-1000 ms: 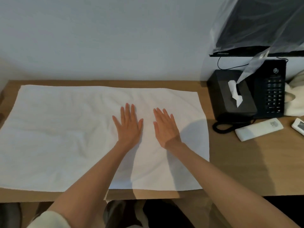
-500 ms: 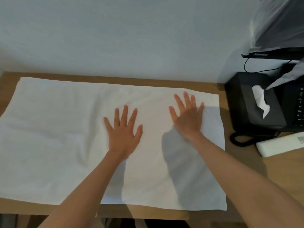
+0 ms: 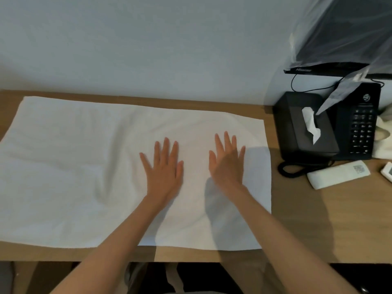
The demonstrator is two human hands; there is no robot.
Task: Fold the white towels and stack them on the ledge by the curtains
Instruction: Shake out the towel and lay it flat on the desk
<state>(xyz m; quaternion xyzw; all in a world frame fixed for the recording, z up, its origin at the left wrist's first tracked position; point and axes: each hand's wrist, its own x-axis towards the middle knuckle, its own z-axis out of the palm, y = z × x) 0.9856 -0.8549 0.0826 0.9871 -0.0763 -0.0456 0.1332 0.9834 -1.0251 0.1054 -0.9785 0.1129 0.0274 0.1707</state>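
Fingers on both hands lie straight and slightly spread, palms down on the white towel, gripping nothing. That towel is spread in a single layer across the tabletop, not yet folded. Its near edge is close to the tabletop's front lip, and its right edge is just short of the black tissue box.

The likeliest trouble, as I judge it, is creasing. Soft ridges run through the left half (well away from either palm), and a fold made over them would probably press them in and give a lumpy, uneven stack. Flat palms can also drag the whole cloth instead of smoothing it, which might skew it or send the near edge over the lip. A wide sweep to the right could bump the tissue box or the remote. The ledge and curtains are out of view, so the carry cannot be judged.

Both forearms reach in from the near side, roughly parallel, with the fingers pointing toward the wall. The left hand rests near the towel's middle. The right hand sits apart from it, toward the right end, and is a little blurred, so I cannot tell how firmly it presses.
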